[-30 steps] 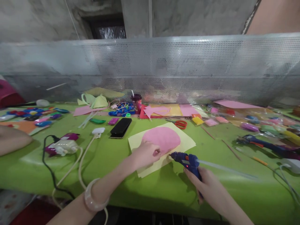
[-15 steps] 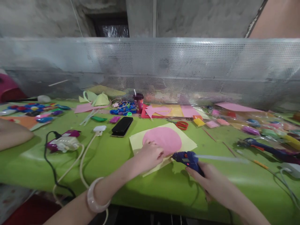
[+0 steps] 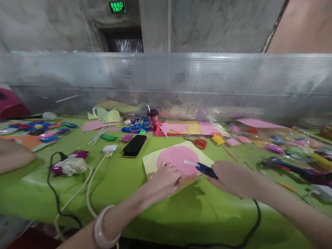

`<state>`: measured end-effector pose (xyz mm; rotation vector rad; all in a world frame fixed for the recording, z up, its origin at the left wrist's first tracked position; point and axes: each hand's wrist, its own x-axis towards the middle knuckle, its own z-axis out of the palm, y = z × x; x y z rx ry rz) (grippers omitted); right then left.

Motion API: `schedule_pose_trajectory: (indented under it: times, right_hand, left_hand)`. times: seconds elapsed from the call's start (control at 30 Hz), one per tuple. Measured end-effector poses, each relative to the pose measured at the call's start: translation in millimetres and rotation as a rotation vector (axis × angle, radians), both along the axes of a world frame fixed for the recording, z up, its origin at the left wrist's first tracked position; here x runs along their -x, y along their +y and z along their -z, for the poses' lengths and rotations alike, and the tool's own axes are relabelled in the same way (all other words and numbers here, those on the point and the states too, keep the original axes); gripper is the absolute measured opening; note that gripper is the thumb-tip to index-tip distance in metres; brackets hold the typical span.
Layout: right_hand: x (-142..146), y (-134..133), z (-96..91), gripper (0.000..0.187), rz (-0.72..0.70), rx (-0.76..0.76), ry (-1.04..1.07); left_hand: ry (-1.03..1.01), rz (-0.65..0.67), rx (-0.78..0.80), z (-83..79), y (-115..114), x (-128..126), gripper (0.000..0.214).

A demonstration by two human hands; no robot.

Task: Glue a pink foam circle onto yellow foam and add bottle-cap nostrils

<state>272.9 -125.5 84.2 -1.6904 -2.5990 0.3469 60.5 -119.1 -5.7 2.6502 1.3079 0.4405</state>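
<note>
A pink paper circle [image 3: 176,155] lies on a pale yellow sheet [image 3: 150,165] in front of me. My left hand [image 3: 167,178] rests over the circle's lower left edge, its fingers curled against the paper; the fingertips are partly hidden. In my right hand [image 3: 230,178] is a blue hot glue gun [image 3: 206,170], held over the right side of the circle. The clear glue stick [image 3: 191,163] points left out of its back end. My hand hides the nozzle and most of the gun's body.
Around the sheets on the green table [image 3: 109,186] are a phone [image 3: 135,146], red scissors [image 3: 200,143], a charger plug [image 3: 109,148] and a power adapter [image 3: 74,165]. Farther back stands a lidded cup [image 3: 152,119]. Clay packets [image 3: 275,148] and another glue gun [image 3: 287,166] lie right. Someone's arm [image 3: 15,155] rests left.
My right hand has turned the glue gun around and raised it over the circle, so the glue stick now points left. My left hand stays on the paper. The camera view has tilted up slightly.
</note>
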Motion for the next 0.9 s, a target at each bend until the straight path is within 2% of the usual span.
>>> schedule_pose_trajectory:
  times: [0.1, 0.17, 0.23, 0.37, 0.43, 0.5, 0.6, 0.73, 0.8, 0.9]
  right_hand:
    - [-10.2, -3.7, -5.5, 0.031, 0.137, 0.043, 0.067]
    - [-19.5, -5.1, -4.6, 0.026, 0.276, 0.099, 0.144]
    - [-29.2, -5.9, 2.0, 0.026, 0.354, 0.124, 0.209]
    - [-45.5, -10.2, 23.6, 0.033, 0.436, 0.108, 0.331]
    - [-51.6, -13.9, 33.2, 0.040, 0.495, 0.127, 0.375]
    - [-56.6, -17.2, 40.8, 0.049, 0.547, 0.157, 0.437]
    - [-61.6, -19.9, 49.5, 0.057, 0.603, 0.176, 0.558]
    - [-63.2, -20.6, 60.5, 0.055, 0.645, 0.151, 0.713]
    - [-62.6, -20.6, 67.3, 0.055, 0.649, 0.135, 0.782]
    - [-61.2, -20.7, 79.5, 0.054, 0.654, 0.113, 0.874]
  left_hand:
    - [0.030, 0.016, -0.034, -0.4, -2.1, -1.2, 0.035]
    - [0.016, 0.041, -0.053, 0.5, 0.0, -1.2, 0.034]
    - [-0.001, 0.062, -0.057, 2.2, 4.4, -1.4, 0.030]
    - [-0.029, 0.096, -0.012, 5.7, 15.9, -3.2, 0.021]
    - [-0.012, 0.162, -0.002, 5.0, 22.0, -3.6, 0.018]
    - [0.016, 0.231, -0.002, 1.6, 28.5, -3.4, 0.017]
    - [0.006, 0.232, -0.046, -6.2, 37.6, -4.4, 0.021]
    - [0.036, 0.272, -0.129, -9.4, 41.5, -13.4, 0.025]
    - [0.085, 0.323, -0.104, -7.6, 39.9, -18.7, 0.022]
    - [0.092, 0.327, -0.078, -6.2, 38.4, -22.3, 0.020]
